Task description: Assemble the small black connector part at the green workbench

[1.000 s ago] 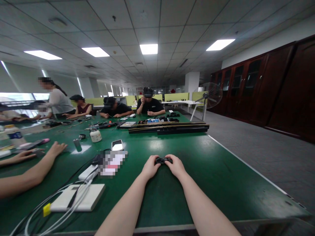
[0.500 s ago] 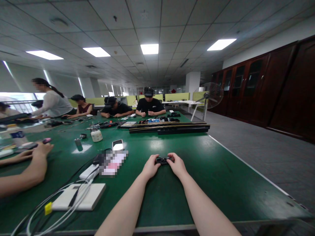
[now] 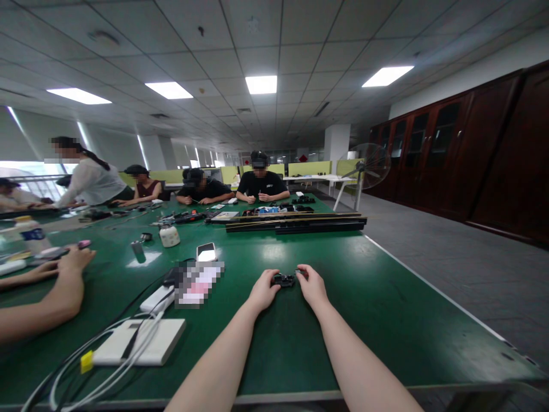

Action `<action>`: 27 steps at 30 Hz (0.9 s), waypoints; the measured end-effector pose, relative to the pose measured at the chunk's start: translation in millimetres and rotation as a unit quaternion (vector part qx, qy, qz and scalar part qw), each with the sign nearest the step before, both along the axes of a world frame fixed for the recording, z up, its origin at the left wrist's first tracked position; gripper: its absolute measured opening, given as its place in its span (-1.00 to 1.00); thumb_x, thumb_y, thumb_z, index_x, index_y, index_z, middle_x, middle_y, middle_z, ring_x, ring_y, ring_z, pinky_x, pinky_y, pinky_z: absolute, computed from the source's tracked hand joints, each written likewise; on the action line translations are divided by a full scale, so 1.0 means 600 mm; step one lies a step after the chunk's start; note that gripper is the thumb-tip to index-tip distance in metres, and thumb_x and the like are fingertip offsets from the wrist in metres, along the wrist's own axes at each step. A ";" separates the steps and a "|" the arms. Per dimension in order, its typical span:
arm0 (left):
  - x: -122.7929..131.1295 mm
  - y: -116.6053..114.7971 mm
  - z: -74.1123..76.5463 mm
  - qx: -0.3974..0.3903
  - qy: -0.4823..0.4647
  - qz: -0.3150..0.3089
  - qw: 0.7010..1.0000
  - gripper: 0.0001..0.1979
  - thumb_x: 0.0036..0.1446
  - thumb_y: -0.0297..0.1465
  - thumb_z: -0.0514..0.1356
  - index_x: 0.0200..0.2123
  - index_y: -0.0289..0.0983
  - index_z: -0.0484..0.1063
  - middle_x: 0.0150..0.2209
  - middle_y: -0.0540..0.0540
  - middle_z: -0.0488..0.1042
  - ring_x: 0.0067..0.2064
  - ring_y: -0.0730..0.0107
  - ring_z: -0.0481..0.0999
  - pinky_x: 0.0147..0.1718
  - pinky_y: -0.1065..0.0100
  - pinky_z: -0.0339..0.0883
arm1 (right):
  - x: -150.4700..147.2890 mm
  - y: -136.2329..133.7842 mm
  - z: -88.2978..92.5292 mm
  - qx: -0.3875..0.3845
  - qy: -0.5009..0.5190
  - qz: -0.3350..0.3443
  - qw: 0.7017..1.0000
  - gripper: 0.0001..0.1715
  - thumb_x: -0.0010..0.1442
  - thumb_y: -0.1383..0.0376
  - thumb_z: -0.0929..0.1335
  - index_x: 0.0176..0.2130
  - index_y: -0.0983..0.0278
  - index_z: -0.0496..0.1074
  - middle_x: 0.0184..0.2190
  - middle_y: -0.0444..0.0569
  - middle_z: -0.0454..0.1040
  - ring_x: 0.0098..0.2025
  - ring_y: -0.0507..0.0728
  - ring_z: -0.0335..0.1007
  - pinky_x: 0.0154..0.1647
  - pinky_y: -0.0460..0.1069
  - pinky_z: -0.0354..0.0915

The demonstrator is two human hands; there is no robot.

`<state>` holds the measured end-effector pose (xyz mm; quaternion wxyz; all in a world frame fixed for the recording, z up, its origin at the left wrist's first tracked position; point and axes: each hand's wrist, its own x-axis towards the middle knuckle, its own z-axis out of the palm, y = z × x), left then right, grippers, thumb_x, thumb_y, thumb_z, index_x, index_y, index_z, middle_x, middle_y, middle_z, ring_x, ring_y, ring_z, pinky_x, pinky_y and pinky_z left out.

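Note:
In the head view, my left hand (image 3: 263, 290) grips the left end of a small black plastic part (image 3: 284, 280) between thumb and fingers, low over the green table. The part has an open, framed shape; its exact kind is too small to make out. My right hand (image 3: 314, 287) is closed in a pinch just right of it. A small dark piece (image 3: 299, 272) shows at its fingertips, apart from the black part. The fingers hide most of this piece.
Left of my arms lie a white flat box (image 3: 167, 343) with looped cables, a phone (image 3: 206, 252) and a white jar (image 3: 169, 236). Long black rails (image 3: 321, 226) lie across the table ahead. Another person's hand (image 3: 76, 258) is at the left; other people sit beyond.
My right hand has drawn slightly away to the right from the black part, with a small dark piece at its fingertips. My left hand keeps its hold on the part.

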<state>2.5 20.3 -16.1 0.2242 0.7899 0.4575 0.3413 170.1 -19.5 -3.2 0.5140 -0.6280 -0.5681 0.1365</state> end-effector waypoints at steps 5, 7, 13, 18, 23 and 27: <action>0.000 0.001 -0.001 -0.005 0.001 -0.001 1.000 -0.56 -0.04 -0.57 0.16 -0.03 -0.27 0.33 -0.05 -0.11 0.36 -0.19 0.36 0.43 -0.10 0.35 0.30 | -0.001 0.000 0.001 -0.009 0.001 -0.001 1.000 -0.68 0.05 0.27 0.22 -0.19 0.26 0.42 -0.24 -0.01 0.51 -0.26 0.13 0.42 -0.12 0.05 0.31; 0.001 0.000 0.000 -0.007 -0.001 -0.002 1.000 -0.56 -0.04 -0.58 0.17 -0.02 -0.29 0.32 -0.05 -0.12 0.36 -0.19 0.36 0.42 -0.09 0.35 0.29 | 0.000 0.001 -0.001 0.001 0.001 -0.007 1.000 -0.67 0.06 0.28 0.22 -0.18 0.28 0.42 -0.22 0.02 0.50 -0.23 0.13 0.42 -0.10 0.04 0.31; 0.002 -0.004 0.005 -0.019 -0.008 0.004 1.000 -0.56 -0.04 -0.57 0.17 -0.02 -0.27 0.33 -0.05 -0.12 0.37 -0.17 0.35 0.43 -0.10 0.35 0.29 | 0.002 0.009 -0.011 0.027 0.012 -0.016 0.999 -0.66 0.09 0.29 0.21 -0.16 0.28 0.41 -0.18 0.06 0.48 -0.15 0.15 0.40 -0.04 0.06 0.30; 0.002 -0.004 0.006 -0.017 -0.010 0.004 1.000 -0.56 -0.05 -0.58 0.17 -0.03 -0.26 0.34 -0.05 -0.12 0.37 -0.12 0.33 0.42 -0.07 0.36 0.27 | 0.003 0.009 -0.010 0.022 0.021 -0.038 0.999 -0.62 0.12 0.28 0.18 -0.10 0.30 0.38 -0.16 0.10 0.46 -0.16 0.15 0.41 -0.05 0.05 0.30; 0.002 -0.006 0.009 -0.025 -0.016 0.005 1.000 -0.56 -0.06 -0.57 0.17 -0.04 -0.26 0.34 -0.05 -0.11 0.37 -0.14 0.33 0.43 -0.09 0.36 0.28 | 0.003 0.004 -0.003 0.038 0.005 -0.040 0.998 -0.62 0.13 0.27 0.16 -0.11 0.33 0.39 -0.13 0.12 0.44 -0.10 0.17 0.37 -0.03 0.05 0.28; 0.001 -0.007 0.007 -0.018 -0.021 0.002 1.000 -0.56 -0.06 -0.57 0.16 -0.04 -0.26 0.34 -0.06 -0.11 0.38 -0.15 0.33 0.42 -0.09 0.33 0.28 | 0.004 0.001 0.001 0.046 -0.009 -0.046 0.998 -0.61 0.14 0.27 0.15 -0.11 0.33 0.38 -0.13 0.13 0.43 -0.08 0.18 0.36 -0.01 0.05 0.26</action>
